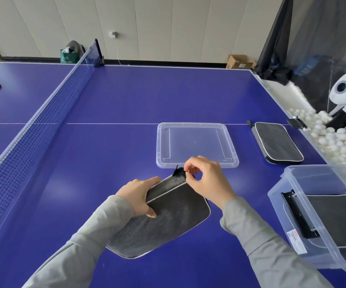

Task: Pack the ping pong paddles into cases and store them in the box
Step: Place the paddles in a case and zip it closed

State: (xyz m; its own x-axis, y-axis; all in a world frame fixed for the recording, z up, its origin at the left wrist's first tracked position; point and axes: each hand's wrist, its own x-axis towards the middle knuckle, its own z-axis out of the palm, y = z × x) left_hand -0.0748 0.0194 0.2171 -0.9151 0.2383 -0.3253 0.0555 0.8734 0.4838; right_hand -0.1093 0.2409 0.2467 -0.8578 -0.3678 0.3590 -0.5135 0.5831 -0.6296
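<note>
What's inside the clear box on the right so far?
The clear box holds one dark grey paddle case lying flat, with a black part at its left end. Whether anything lies beneath the case is hidden, and the box's right side is out of frame.

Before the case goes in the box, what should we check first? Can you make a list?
1. Left hand holds the grey case steady on the table: ok.
2. Right hand has a pinch grip at the zipper corner of the case: ok.
3. Zipper fully shut all round: cannot tell, the hands hide that corner.
4. Paddle really inside this case: cannot tell, the case hides it.
5. Clear box open, its lid lying off on the table: ok.
6. Room in the box: ok, one dark case lies flat at the bottom, space above it.
</note>
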